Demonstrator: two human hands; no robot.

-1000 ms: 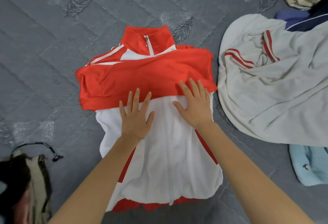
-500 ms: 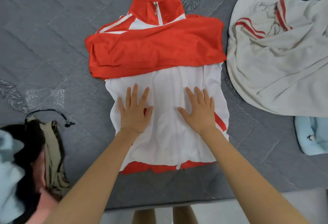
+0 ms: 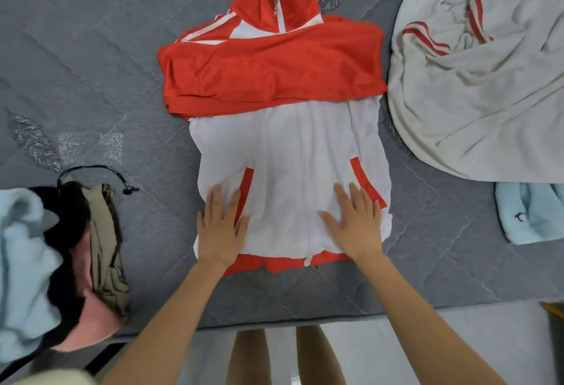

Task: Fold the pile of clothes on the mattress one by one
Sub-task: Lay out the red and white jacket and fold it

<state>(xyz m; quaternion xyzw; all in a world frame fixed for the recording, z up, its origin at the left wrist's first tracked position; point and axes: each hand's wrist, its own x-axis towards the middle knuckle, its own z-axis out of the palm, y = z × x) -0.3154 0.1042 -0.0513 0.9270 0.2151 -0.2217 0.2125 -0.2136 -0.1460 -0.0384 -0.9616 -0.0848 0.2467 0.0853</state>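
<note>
While sleeves (image 3: 271,73) lie folded across the jacket (image 3: 283,146), left hand (image 3: 219,229) and right hand (image 3: 355,223) press straight-fingered near its hem (image 3: 274,264), apparently smoothing.

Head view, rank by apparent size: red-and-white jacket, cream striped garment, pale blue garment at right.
1. red-and-white jacket
2. cream striped garment, cropped by the frame edge, so possibly larger than it looks
3. pale blue garment, also cropped

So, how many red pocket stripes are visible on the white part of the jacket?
2. One pocket stripe lies beside the fingers of the left hand; the other stripe lies beside the right hand. None seems hidden.
</note>
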